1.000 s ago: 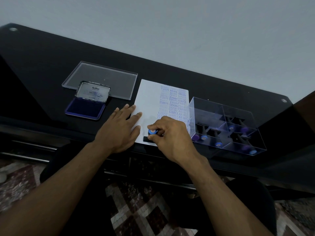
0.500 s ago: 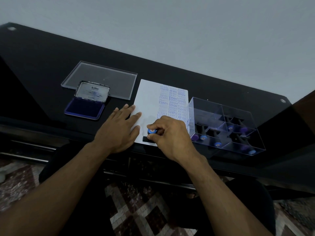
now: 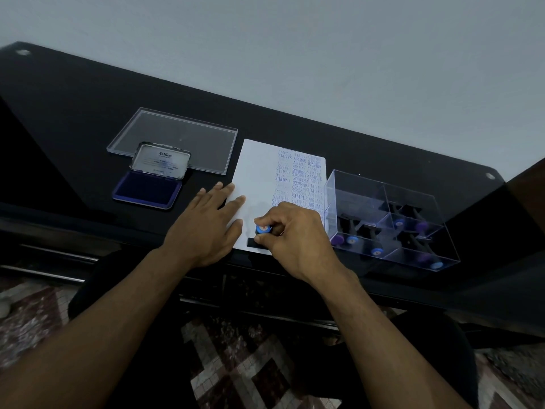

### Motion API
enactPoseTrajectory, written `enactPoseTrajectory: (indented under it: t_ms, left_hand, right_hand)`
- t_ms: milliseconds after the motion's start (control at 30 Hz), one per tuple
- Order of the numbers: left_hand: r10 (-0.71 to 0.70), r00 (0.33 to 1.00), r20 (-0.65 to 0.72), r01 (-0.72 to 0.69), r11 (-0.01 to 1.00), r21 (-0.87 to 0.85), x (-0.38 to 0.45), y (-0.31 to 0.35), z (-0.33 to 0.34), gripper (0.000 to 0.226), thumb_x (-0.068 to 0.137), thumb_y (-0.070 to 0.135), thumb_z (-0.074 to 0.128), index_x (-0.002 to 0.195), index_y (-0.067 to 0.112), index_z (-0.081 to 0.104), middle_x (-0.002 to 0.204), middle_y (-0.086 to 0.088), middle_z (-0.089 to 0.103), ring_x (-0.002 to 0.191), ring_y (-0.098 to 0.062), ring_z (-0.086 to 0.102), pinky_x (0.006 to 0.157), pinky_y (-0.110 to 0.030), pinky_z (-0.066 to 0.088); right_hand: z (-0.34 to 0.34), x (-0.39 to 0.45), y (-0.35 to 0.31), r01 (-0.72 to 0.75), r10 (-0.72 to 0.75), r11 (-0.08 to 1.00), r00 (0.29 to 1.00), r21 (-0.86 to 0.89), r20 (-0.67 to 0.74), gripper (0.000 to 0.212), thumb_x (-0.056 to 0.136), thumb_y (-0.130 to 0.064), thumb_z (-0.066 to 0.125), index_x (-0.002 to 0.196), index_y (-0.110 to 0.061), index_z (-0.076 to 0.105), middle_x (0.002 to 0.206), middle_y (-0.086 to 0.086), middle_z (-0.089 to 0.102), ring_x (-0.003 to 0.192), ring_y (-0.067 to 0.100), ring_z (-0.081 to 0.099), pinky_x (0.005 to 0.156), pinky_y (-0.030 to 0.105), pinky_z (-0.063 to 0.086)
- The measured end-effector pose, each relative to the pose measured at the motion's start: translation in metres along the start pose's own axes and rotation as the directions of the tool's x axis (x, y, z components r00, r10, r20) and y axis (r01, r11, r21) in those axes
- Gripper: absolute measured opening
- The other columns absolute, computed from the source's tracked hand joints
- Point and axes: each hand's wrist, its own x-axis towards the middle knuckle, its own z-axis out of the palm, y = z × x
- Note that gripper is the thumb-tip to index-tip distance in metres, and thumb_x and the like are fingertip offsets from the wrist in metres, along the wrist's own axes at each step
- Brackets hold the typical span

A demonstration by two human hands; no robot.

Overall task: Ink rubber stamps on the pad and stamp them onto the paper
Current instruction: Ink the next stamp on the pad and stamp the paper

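From the head camera, the right hand (image 3: 295,234) pinched a rubber stamp (image 3: 262,230) by its blue-topped handle and pressed its black base on the near edge of the paper (image 3: 256,175), probably to leave one more print under the blue rows already there. The left hand (image 3: 206,228) lay flat with straight fingers on the paper's left edge (it seemed to keep the sheet from sliding). The ink pad (image 3: 146,191) stood open to the left on the black table (image 3: 73,113), within easy reach. Other stamps waited in the clear box (image 3: 392,219) on the right.
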Motion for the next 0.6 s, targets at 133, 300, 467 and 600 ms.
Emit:
enactPoseTrajectory:
  t_ms: [133,300,467,600]
  left_hand:
    - [-0.001,1.0,0.001,0.001,1.0,-0.006,0.0,0.0,-0.001,0.071,0.095,0.053,0.014,0.155,0.021,0.035,0.165,-0.007,0.025,0.154,-0.025,0.016,0.125,-0.044,0.011]
    - [-0.003,1.0,-0.005,0.003,1.0,-0.006,-0.001,0.0,0.0,0.067,0.097,0.05,0.017,0.155,0.021,0.035,0.165,-0.007,0.024,0.154,-0.024,0.015,0.126,-0.045,0.013]
    - [-0.003,1.0,-0.01,0.002,1.0,-0.014,-0.001,0.0,0.0,0.067,0.097,0.05,0.018,0.155,0.02,0.034,0.165,-0.006,0.025,0.154,-0.024,0.015,0.126,-0.044,0.012]
    - [-0.006,1.0,-0.008,0.006,1.0,-0.024,-0.001,0.0,0.0,0.068,0.097,0.049,0.019,0.155,0.018,0.034,0.165,-0.007,0.024,0.154,-0.025,0.015,0.126,-0.045,0.012]
  right_hand:
    - [0.0,-0.002,0.006,-0.036,0.04,0.995,0.999,0.098,-0.034,0.02,0.075,-0.012,0.082,0.093,-0.019,0.076,0.09,-0.006,0.069,0.069,0.009,0.064,0.074,0.025,0.053]
    - [-0.013,0.0,0.017,-0.182,0.294,0.898,0.926,0.402,-0.236,0.02,0.077,-0.009,0.079,0.094,-0.019,0.075,0.086,-0.007,0.071,0.069,0.013,0.067,0.063,0.036,0.06]
    - [-0.023,0.005,0.015,-0.254,0.471,0.749,0.854,0.612,-0.222,0.015,0.081,-0.002,0.075,0.093,-0.012,0.073,0.082,0.009,0.071,0.067,0.021,0.07,0.054,0.028,0.056]
    - [-0.017,0.006,0.018,-0.271,0.514,0.7,0.834,0.66,-0.203,0.016,0.08,-0.002,0.074,0.092,-0.013,0.073,0.081,0.011,0.071,0.064,0.024,0.07,0.058,0.034,0.058]
